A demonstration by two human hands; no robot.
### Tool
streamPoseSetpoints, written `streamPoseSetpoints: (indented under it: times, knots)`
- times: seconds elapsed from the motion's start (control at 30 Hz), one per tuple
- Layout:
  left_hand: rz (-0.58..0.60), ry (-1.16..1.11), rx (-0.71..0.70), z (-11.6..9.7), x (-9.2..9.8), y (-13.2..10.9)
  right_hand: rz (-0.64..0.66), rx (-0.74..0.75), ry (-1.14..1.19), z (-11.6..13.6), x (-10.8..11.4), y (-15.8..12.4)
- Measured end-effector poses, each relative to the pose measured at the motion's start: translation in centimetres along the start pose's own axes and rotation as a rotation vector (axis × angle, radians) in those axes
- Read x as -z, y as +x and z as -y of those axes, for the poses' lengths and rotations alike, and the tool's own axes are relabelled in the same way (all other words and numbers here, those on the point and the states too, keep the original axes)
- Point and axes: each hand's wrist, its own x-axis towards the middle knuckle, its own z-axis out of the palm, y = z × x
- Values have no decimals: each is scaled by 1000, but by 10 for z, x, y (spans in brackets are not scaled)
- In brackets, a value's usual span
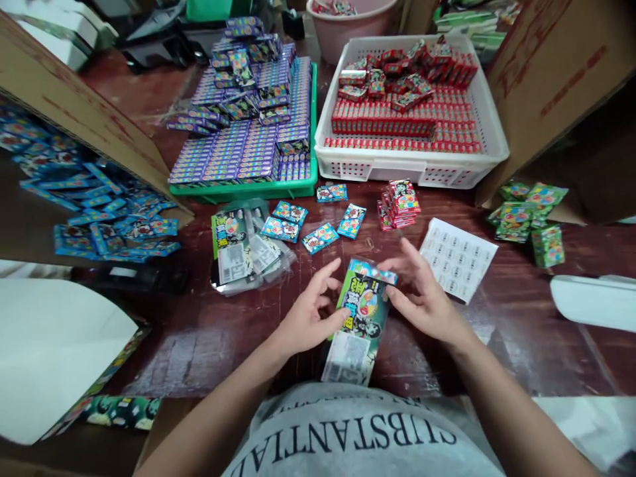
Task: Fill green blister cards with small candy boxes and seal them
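In front of my body, a flat printed plastic pouch in green and black lies at a slant, with a white label near its lower end. My left hand grips its left edge, thumb on the front. At the pouch's top end, my right hand pinches a small blue box between thumb and fingers; how far it sits inside the pouch I cannot tell. Beyond my hands lie several loose blue boxes. A stack of red boxes stands close by, and a sticker sheet lies to the right.
More pouches lie left. Behind are a green crate of purple boxes and a white basket of red boxes. Cardboard flaps flank the table, with blue boxes piled left and green boxes right.
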Motion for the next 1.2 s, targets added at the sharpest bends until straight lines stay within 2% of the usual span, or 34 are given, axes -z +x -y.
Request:
streamPoseSetpoints:
  times: [0.07,0.13,0.2,0.33,0.37,0.43,0.53,0.67,0.83,1.03,1.2]
  knots:
    - [86,5,31,-2,1,0,93,-37,43,0,-2,-3]
    - [126,-20,43,-4,5,0,125,-85,79,0,-8,-7]
    - [114,-50,48,-6,11,3,54,-96,82,-2,-19,-10]
    - [-28,-43,19,-11,21,9,-262,-99,45,-5,-49,-17]
    - [-68,-34,9,-11,22,10,-284,-112,41,-6,-55,-18]
    - [-132,-25,-3,-10,23,10,-237,-144,54,-5,-60,-18]
    - [-214,-26,-10,-7,21,9,-172,-157,48,-1,-59,-15]
    - [-282,-54,-24,-7,22,5,-246,-137,24,5,-57,-7]
    - [-211,-30,-1,-18,26,-3,-173,-191,127,19,-56,0]
    - [-219,29,68,-32,23,-5,-183,-290,193,42,-58,13]
    - [-183,35,124,-46,30,1,-190,-411,280,55,-55,27]
